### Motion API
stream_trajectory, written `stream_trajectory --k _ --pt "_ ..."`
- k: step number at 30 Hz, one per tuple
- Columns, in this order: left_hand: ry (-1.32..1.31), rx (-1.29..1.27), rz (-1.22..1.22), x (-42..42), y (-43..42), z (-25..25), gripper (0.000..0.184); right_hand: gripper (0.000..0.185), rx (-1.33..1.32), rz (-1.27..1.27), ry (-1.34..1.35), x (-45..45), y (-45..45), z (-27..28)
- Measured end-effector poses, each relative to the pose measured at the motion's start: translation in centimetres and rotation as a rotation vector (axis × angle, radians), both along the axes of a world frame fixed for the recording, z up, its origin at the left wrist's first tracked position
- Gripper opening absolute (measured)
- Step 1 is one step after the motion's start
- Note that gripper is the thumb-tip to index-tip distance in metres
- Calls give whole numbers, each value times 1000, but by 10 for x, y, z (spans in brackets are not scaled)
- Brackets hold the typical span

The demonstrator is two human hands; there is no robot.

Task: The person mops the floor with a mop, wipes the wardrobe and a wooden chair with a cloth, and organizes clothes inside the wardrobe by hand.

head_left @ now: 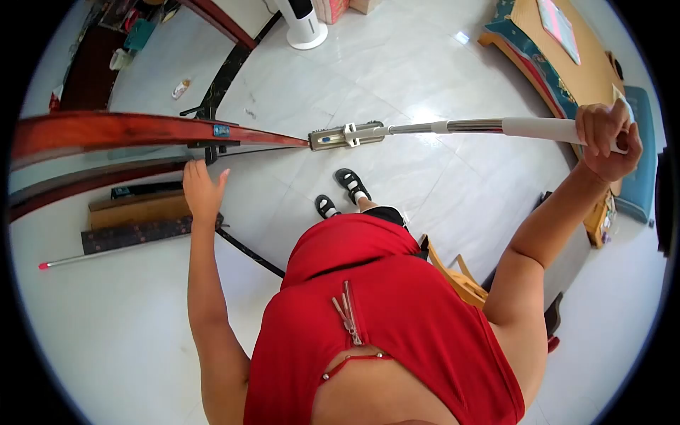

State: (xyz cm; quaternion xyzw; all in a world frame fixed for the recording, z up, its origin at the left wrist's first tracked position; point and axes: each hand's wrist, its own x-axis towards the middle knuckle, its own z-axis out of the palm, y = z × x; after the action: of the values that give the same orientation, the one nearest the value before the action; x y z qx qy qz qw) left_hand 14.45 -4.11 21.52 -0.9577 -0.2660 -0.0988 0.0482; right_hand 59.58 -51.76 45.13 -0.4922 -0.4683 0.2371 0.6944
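My right hand (pixel 608 142) is closed round the white grip of a flat mop (pixel 528 129), close to the handle's end. Its silver pole runs leftward to a rectangular mop head (pixel 347 136), which lies on the tiled floor beside the edge of a reddish-brown wooden door (pixel 127 132). At the lower edge of the dark red door frame (pixel 106 180), my left hand (pixel 203 190) has its thumb apart and its fingers stretched out; I cannot tell how firmly they touch the wood. A black door handle (pixel 210 150) sits just above those fingers.
Ahead stands a white tower appliance (pixel 303 27). A wooden bed (pixel 567 49) is at the upper right, with a blue chair-like object (pixel 637 159) near it. Cardboard boxes (pixel 134 210) and a thin pole (pixel 106 255) lie left. A wooden chair (pixel 457 280) stands close to my right side.
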Motion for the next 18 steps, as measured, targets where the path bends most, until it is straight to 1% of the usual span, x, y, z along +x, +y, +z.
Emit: stream_trajectory --k 1,2,5,6,9,10,13,14,15,17,18 --pt "-39 11 -7 -10 -11 -3 60 33 -7 37 -13 3 1 1" --pt "-81 -52 50 -21 -23 -7 59 33 -13 74 -30 5 4 2" --pt "-170 36 123 -59 -58 -15 60 33 -9 77 -45 5 12 7" --pt "-202 21 135 -76 -67 -19 60 31 -16 84 -69 5 13 9" --pt "-192 -50 296 -125 -105 -10 64 29 -15 117 -114 5 11 20" --pt "-178 -2 319 -146 -114 -14 65 28 -8 128 -105 5 11 23" --pt "-136 -34 426 -190 -142 -14 62 28 1 165 -102 9 21 24" --pt "-146 -20 464 -207 -154 -3 53 28 11 175 -114 -1 17 33" --pt "-80 -36 509 -226 -163 2 46 28 15 180 -118 -1 18 35" --pt "-66 -54 557 -265 -177 3 47 28 33 202 -124 -4 21 40" --pt "-50 -104 616 -277 -186 7 47 28 38 215 -126 -5 23 43"
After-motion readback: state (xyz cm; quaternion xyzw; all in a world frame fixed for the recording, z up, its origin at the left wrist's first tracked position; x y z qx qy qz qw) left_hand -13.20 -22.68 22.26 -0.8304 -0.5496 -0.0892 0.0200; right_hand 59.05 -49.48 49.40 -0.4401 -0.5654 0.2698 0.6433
